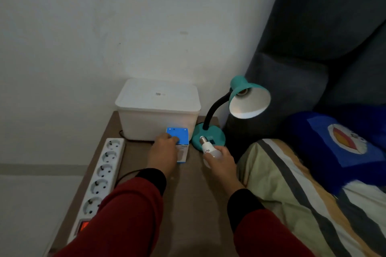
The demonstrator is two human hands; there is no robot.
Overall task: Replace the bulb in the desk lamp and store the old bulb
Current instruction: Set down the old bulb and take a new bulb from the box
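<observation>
Teal gooseneck desk lamp (pixel 236 106) sits socket-empty, so right hand (pixel 222 160) clamps white LED bulb (pixel 211 150) base-up while left hand (pixel 165 150) grips small blue cardboard box (pixel 179 137), probably steadying it.

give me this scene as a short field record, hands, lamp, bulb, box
left hand: on small blue cardboard bulb box, box closed
right hand: holds white plastic screw-base bulb, base pointing away
teal gooseneck desk lamp: socket empty, unlit
surface: brown table
also: lidded white plastic storage tub; white power strip
</observation>
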